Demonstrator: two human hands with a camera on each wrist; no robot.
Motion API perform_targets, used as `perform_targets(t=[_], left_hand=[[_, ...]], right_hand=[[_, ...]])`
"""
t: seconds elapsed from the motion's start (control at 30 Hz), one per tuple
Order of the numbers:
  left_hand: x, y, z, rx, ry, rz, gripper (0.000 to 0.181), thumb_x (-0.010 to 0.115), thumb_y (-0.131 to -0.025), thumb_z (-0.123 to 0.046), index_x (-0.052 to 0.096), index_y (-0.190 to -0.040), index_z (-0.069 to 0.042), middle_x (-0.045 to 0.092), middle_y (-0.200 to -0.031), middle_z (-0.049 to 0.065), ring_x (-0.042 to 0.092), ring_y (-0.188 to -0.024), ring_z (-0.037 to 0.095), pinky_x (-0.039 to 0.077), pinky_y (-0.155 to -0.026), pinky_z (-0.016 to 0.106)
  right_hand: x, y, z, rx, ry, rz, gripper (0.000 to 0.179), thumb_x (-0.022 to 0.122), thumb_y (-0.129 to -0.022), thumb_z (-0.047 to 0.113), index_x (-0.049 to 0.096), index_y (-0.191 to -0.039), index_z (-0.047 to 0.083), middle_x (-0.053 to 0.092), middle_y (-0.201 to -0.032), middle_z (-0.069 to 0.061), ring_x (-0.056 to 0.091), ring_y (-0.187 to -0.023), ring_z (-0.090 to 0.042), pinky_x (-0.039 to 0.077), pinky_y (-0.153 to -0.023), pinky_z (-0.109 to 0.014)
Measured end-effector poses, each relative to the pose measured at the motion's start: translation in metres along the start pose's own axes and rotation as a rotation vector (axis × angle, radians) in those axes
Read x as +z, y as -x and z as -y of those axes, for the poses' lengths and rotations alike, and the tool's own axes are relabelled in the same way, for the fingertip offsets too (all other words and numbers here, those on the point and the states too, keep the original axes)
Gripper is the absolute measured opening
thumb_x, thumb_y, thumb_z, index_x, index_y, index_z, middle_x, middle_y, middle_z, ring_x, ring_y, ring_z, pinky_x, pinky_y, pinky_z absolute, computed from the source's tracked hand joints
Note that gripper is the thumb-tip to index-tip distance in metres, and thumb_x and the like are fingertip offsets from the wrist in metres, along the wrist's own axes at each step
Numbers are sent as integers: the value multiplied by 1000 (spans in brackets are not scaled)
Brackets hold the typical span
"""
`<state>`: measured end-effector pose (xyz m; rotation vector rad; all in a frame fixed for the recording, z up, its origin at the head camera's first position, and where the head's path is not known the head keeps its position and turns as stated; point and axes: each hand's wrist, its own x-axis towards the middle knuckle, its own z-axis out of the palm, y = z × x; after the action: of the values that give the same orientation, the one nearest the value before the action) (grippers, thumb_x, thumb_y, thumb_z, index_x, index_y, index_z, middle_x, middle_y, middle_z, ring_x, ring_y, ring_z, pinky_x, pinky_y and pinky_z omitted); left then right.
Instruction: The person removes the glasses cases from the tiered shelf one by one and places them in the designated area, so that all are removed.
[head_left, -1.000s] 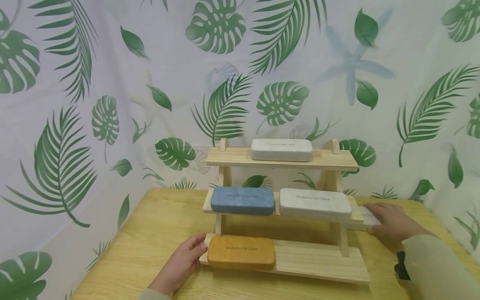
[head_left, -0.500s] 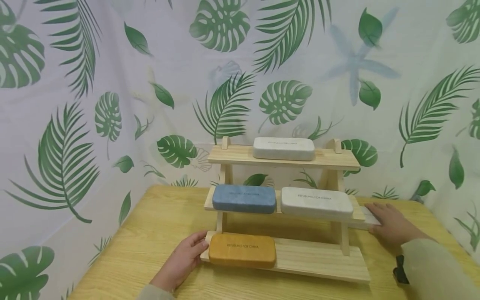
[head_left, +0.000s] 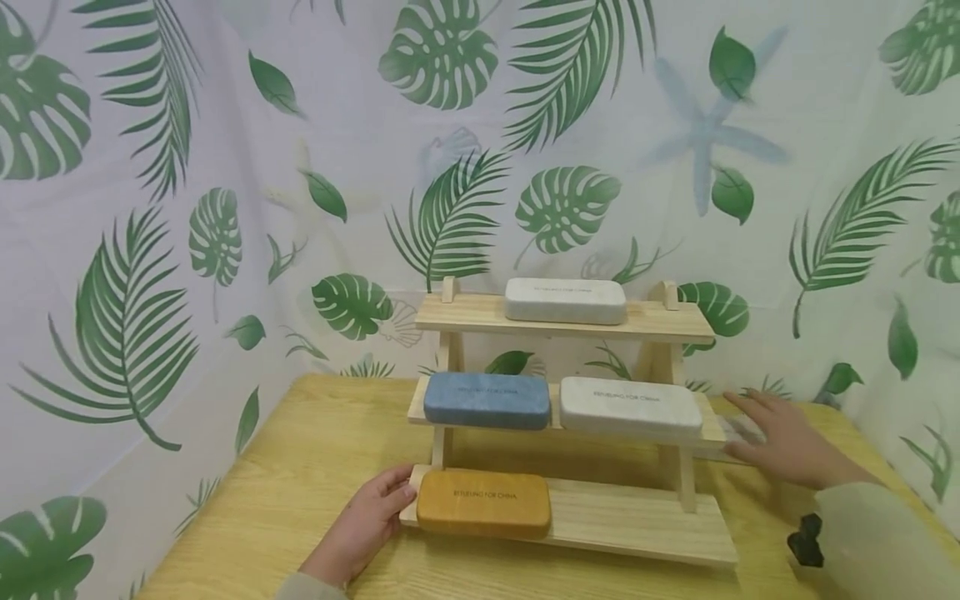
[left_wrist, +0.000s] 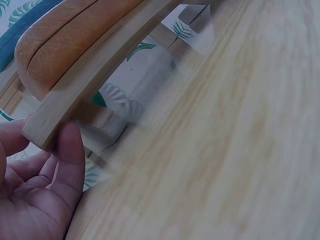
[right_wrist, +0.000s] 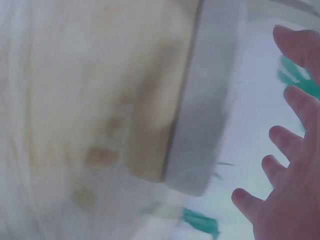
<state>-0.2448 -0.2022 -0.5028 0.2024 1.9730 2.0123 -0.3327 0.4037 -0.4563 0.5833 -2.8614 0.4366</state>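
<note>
A three-tier wooden rack (head_left: 637, 525) stands on the table. Its bottom shelf carries an orange case (head_left: 483, 502), also seen from the left wrist as the orange case (left_wrist: 70, 35). My left hand (head_left: 365, 525) pinches the left end of that bottom shelf (left_wrist: 47, 127) between thumb and a finger. A blue case (head_left: 486, 400) and a white case (head_left: 630, 407) lie on the middle shelf, another white case (head_left: 565, 300) on top. My right hand (head_left: 780, 446) hovers with straight, spread fingers (right_wrist: 287, 145) just clear of a pale case (right_wrist: 200, 125) by the rack's right end.
The wooden table (head_left: 300, 467) is closed in by a leaf-print cloth (head_left: 150, 250) at the back and both sides. A black wrist device (head_left: 806, 540) sits on my right sleeve. Bare shelf lies right of the orange case.
My right hand has lifted off the pale case beside the rack and spread its fingers. The left hand and all cases on the rack stay put.
</note>
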Motion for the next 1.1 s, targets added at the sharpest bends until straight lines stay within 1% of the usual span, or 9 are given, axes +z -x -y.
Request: perform_targets(t=[0.1,0.23,0.33,0.47,0.57,0.73,0.8,0.9,1.1], left_hand=[[1,-2,0,-2,2,-1,67,46,-110,-29,18,-156,11,25,-158,33,26,-145,42,30,-115,53],[2,-2,1,-5,18,-3,67,47,-110,-29,19,-156,11,26,-158,33,24,-146,42,25,-116,56],[3,-2,1,-9,15,-8,67,47,-110,-29,20,-156,10,26,-158,33,24,-146,43,26,-116,56],[3,0,0,-14,-4,-20,69,49,-109,-32,21,-156,10,25,-158,33,25,-145,43,32,-114,52],[3,0,0,-18,-7,-19,73,51,-108,-35,20,-156,10,23,-159,33,23,-146,43,31,-114,54],[3,0,0,-25,6,-15,77,53,-107,-38,19,-156,10,19,-160,34,18,-147,46,19,-116,60],[3,0,0,-24,9,-19,76,54,-107,-37,20,-157,9,20,-160,33,18,-147,45,18,-117,60],[4,0,0,-17,14,-28,74,53,-107,-35,21,-156,9,24,-159,32,22,-146,43,22,-117,57],[5,1,0,-15,13,-39,71,52,-108,-33,23,-156,10,29,-157,32,29,-144,38,28,-116,54]], right_hand=[[-11,5,10,13,-28,-17,83,75,-90,40,39,-152,-1,30,-148,-42,26,-131,-63,25,-97,-80],[-26,13,24,56,-93,-20,86,73,-93,42,31,-158,6,22,-154,-39,19,-136,-63,24,-94,-82],[-38,20,34,67,-138,-49,88,73,-93,42,27,-161,11,18,-157,-37,14,-139,-62,23,-92,-83],[-49,26,47,58,-129,-90,90,76,-91,41,26,-162,15,17,-159,-34,12,-141,-61,22,-91,-84],[-56,30,60,40,-131,-115,90,76,-91,38,25,-162,16,14,-162,-30,7,-144,-57,17,-94,-86],[-68,37,92,-25,-132,-170,92,81,-87,35,29,-162,20,15,-165,-22,0,-149,-49,5,-101,-85],[-72,39,107,-55,-124,-194,94,84,-84,34,32,-161,22,18,-165,-18,1,-151,-45,4,-104,-82],[-76,42,129,-97,-136,-214,95,87,-80,33,35,-159,24,20,-165,-14,3,-152,-39,8,-106,-81],[-79,48,164,-163,-200,-207,98,89,-78,31,35,-159,29,22,-165,-9,8,-151,-38,12,-105,-81]])
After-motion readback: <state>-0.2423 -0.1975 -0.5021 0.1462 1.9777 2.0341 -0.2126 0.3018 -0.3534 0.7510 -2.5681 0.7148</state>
